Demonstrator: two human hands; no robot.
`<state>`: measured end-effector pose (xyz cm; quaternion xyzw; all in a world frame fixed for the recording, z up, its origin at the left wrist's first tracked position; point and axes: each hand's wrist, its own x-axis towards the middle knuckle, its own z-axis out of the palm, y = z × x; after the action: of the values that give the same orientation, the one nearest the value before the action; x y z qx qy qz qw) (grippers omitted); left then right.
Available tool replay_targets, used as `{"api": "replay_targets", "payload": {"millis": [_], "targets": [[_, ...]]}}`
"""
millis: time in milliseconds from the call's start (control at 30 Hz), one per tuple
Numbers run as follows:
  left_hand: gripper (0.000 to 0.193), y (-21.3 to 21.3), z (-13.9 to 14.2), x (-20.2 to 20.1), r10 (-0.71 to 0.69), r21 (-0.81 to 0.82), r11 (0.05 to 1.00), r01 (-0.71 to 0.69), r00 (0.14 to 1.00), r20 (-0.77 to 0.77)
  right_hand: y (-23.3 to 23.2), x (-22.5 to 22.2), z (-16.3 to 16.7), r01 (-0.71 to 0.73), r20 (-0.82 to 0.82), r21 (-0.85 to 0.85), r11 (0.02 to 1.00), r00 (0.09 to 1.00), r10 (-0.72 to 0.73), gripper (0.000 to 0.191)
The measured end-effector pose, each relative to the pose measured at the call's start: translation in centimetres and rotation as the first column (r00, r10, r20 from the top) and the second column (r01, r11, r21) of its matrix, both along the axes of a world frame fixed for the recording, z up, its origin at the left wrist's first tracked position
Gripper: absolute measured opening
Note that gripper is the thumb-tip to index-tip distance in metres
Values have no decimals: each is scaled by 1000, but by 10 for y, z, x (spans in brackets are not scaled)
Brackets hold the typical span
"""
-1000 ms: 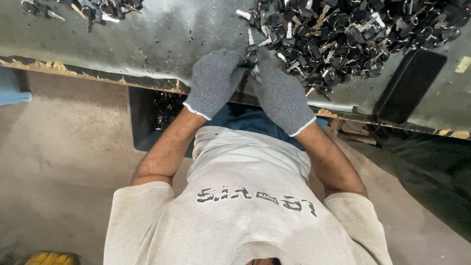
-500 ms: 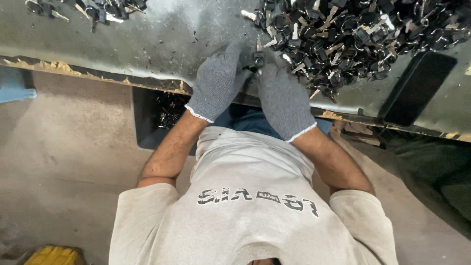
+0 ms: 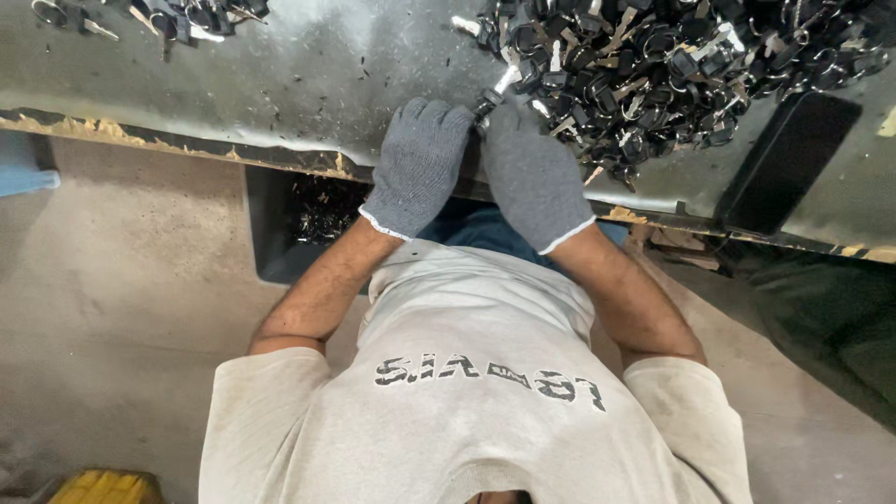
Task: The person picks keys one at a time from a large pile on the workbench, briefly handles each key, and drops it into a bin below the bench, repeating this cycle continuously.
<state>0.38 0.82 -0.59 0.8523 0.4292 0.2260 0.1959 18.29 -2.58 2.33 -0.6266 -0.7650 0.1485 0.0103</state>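
Keys are what we are handling: one black-headed key (image 3: 492, 96) is being pinched between both gloved hands at the near edge of the big key pile (image 3: 672, 65), over the worn metal bench (image 3: 308, 75). Our left hand (image 3: 420, 163) and right hand (image 3: 534, 173) are both closing on it, fingertips meeting. A dark bin (image 3: 303, 219) is sitting below the bench edge. We are judging that thick gloves may be dulling the grip, so the key could be slipping off the edge.

A black-headed key (image 3: 492, 96) sits pinched between gloved fingertips, blade up.
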Motion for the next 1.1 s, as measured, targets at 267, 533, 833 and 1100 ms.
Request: {"api": "replay_targets", "payload": {"millis": [267,533,833,1100], "targets": [[42,-1,-5,-4,-4,-42,999,11,986,164,-13,-8,-6,-114,266,201,973,962,58,25],[47,-1,-3,1,44,-119,993,-27,990,137,7,3,-11,33,-159,-20,999,987,-35,20],[43,-6,-1,-4,0,-98,995,16,988,156,-24,-10,-11,-36,162,130,991,987,14,22],[41,-9,5,-3,20,-79,997,-6,984,180,22,19,14,-396,-464,-17,918,817,344,23]]}}
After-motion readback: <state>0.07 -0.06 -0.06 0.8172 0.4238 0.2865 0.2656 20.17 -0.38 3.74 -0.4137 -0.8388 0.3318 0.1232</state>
